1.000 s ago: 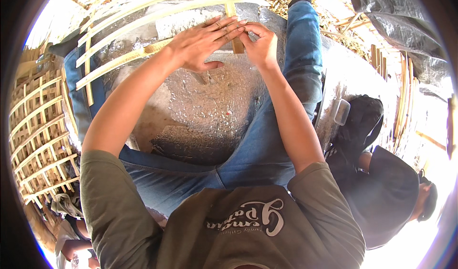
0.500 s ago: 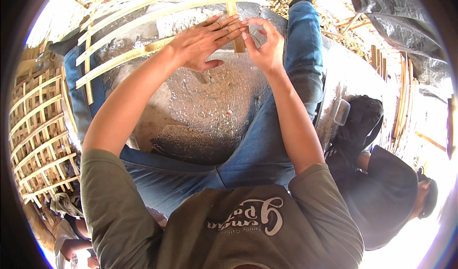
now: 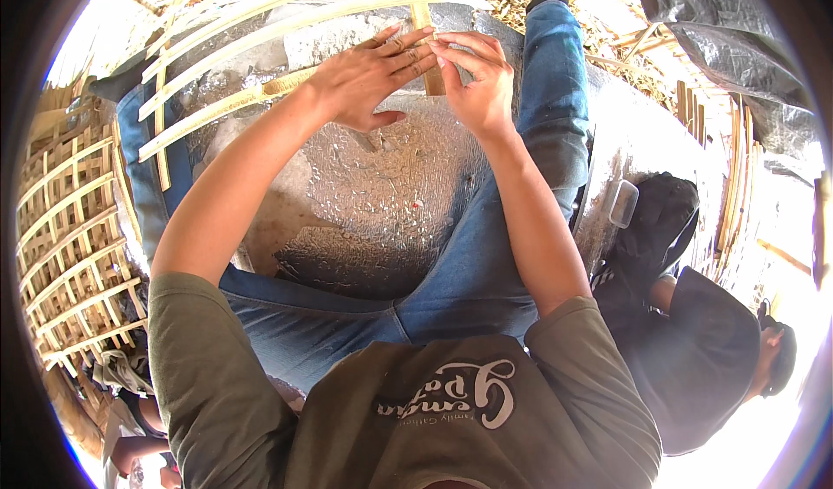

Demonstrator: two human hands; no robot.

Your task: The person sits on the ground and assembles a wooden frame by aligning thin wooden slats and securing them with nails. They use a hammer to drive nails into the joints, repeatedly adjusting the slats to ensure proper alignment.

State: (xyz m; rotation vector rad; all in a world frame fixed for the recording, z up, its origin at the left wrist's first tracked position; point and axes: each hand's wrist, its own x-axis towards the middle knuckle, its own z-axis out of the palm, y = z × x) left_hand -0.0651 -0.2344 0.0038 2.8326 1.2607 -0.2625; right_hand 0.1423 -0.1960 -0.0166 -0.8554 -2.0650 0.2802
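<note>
My left hand (image 3: 360, 81) is palm down with its fingers stretched out, over the far end of a pale bamboo strip (image 3: 230, 105) in a lattice of split bamboo. My right hand (image 3: 477, 81) bends in from the right, thumb and fingers drawn together at the left fingertips. Whether anything small sits in that pinch is hidden. Beneath the meeting fingers, a short upright bamboo slat (image 3: 420, 12) crosses the long curved strips (image 3: 312, 22). The lattice spans between my spread legs, above a worn, shiny grey surface (image 3: 373, 194).
A finished-looking woven bamboo lattice (image 3: 74, 237) stands at the left. On the right sit a dark bag (image 3: 655, 224), a clear plastic container (image 3: 621, 204) and a person in black (image 3: 694, 359). Another person's arm (image 3: 139, 450) shows at lower left. Grey plastic sheeting (image 3: 729, 38) hangs at far right.
My right hand has shifted slightly left, its fingers and thumb closing in against the left fingertips. My left hand and the lattice have hardly moved.
</note>
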